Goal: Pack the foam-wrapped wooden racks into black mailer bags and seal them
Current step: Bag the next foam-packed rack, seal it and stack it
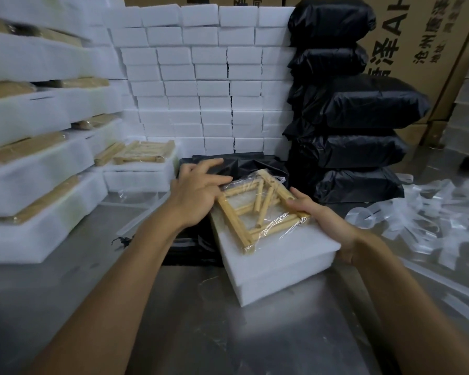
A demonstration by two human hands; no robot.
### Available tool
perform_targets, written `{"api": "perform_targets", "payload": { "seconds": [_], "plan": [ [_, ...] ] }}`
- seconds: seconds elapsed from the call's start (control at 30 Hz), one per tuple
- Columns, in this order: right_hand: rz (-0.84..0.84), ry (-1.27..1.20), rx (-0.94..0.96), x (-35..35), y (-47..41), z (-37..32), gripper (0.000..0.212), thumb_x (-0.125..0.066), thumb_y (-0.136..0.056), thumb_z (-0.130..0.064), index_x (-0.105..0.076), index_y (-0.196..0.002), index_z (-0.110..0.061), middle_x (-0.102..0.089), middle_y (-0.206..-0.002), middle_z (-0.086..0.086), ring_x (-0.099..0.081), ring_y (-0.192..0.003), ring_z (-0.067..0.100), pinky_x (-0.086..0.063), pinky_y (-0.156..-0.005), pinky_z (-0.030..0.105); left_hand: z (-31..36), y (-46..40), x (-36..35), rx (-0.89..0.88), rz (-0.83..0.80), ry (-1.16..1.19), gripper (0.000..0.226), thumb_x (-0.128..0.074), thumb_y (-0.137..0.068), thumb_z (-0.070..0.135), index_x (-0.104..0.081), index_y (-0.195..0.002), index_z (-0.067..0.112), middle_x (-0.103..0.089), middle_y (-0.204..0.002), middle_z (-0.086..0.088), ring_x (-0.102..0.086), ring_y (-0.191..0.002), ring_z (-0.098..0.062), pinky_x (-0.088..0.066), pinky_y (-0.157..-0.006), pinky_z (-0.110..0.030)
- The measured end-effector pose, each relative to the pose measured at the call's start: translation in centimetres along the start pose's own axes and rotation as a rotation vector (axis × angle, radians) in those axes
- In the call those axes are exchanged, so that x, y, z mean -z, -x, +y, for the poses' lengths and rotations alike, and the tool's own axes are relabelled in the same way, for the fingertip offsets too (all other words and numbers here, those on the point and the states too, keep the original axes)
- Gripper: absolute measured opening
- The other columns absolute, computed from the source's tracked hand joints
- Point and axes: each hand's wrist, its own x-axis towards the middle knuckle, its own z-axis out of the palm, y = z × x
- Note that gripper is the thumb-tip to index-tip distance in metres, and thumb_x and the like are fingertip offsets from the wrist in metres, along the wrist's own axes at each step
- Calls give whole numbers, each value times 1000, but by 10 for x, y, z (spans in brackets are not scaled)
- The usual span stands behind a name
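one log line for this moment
step: rack not bagged | left hand: open on rack | right hand: grips foam block | bag: flat behind

Wooden rack [257,209]: pale bare wood, in glossy clear plastic film. Foam block [276,266]: white, matt. Mailer bags [363,150]: black, shiny plastic; counter [201,334]: brushed metal.

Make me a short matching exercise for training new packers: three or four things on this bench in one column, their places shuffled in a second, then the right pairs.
Things
1. wooden rack
2. filled black bags
3. white foam blocks
4. clear plastic strips

Places
A. walled up at the back
B. strewn on the table, far right
C. on the foam slab between the hands
D. stacked at the right of the blocks

Pairs: 1-C, 2-D, 3-A, 4-B
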Motion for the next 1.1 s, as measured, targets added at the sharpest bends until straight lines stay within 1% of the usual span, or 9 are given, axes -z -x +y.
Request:
{"api": "perform_targets", "payload": {
  "seconds": [0.1,0.3,0.4,0.47,0.57,0.67,0.77,0.93,1.1],
  "plan": [
    [18,20,17,-1,-8,-1,88,-71,-77,-45,-29,-155,-36,-47,-148,-5,-54,-130,19,-36,-114,34,12,-23,-8,70,-181,-298,44,-25,-88,45,-67,-90,34,-19,-159,16,-13,-137,-13,-10,-111,-55],
    [-3,92,72,-2,-10,2,94,-68,-78,-40,-18,-157,-38,-34,-151,-14,-44,-135,11,-37,-104,25,28,-67,-1,24,-270,-590,54,-33,-98,25,-28,-148,45,-29,-153,-2,-35,-132,-33,-28,-107,-57],
    [0,160,176,5,-4,8,80,-59,-98,-18,-8,-160,-24,-22,-162,-6,-34,-139,11,-28,-104,18,40,-71,1,-165,-234,-652,72,-43,-92,10,-19,-150,47,-40,-141,-1,-51,-117,-32,-42,-87,-46],
    [-6,134,123,1,-4,4,91,-67,-87,-37,-11,-159,-36,-26,-152,-17,-38,-134,7,-30,-108,24,48,-67,-2,-328,-163,-709,75,-48,-86,2,-26,-150,34,-47,-138,0,-54,-114,-30,-43,-74,-40],
    [-1,25,-24,1,1,0,86,-69,-70,-52,-44,-149,-28,-53,-135,-8,-60,-119,14,-46,-104,29,48,-53,-13,-477,-71,-710,76,-52,-84,-4,-31,-149,29,-43,-148,10,-56,-113,-27,-36,-71,-33],
    [-54,-72,-123,-1,3,-2,47,-73,-72,-51,-78,-101,-14,-75,-107,15,-71,-87,25,-53,-84,31,41,-39,-13,-510,-33,-671,87,-49,-78,-15,-33,-150,33,-20,-160,19,-49,-106,-22,-34,-75,-31],
    [13,-85,-125,-1,0,0,59,-76,-74,-50,-74,-114,-6,-71,-116,20,-66,-97,33,-47,-98,40,29,-26,-3,-456,103,-620,82,-56,-77,-13,-46,-144,33,-25,-160,9,-39,-120,-22,-38,-85,-36],
    [66,-101,-99,-5,-7,1,80,-82,-53,-59,-72,-117,-12,-75,-109,15,-71,-95,30,-51,-95,40,-3,7,-3,-132,341,-388,29,-55,-90,6,-73,-111,14,-53,-137,-6,-49,-118,-30,-42,-90,-43],
    [210,-206,-27,-21,-14,2,89,-86,-47,-60,-69,-120,-12,-76,-105,12,-72,-100,33,-54,-94,47,-34,39,-19,134,237,-248,24,-51,-95,17,-65,-114,11,-61,-111,-8,-60,-101,-32,-48,-72,-37]
  ]
}}
